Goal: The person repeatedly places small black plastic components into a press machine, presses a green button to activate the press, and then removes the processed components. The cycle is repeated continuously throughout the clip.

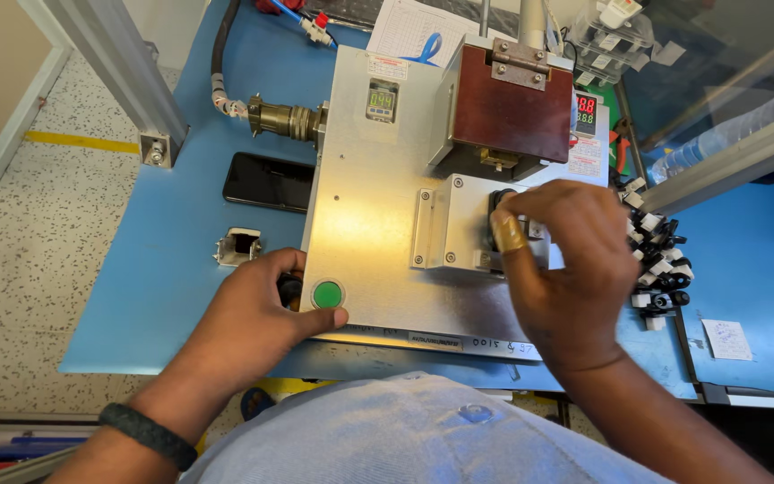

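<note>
Blue bench top [163, 269], speckled terrazzo floor [20, 269] w/ yellow line [82, 142], aluminium frame post [123, 67].

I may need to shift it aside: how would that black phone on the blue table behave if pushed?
The flat black phone lies face-up on the smooth blue table, so it would probably slide, not roll or tip. Its glossy surface looks slippery and likely fragile.

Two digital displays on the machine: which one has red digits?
The display at the right edge of the machine, beside the brown hinged block. It shows red digits on black; the other display, left of the block, has a pale screen.
</note>
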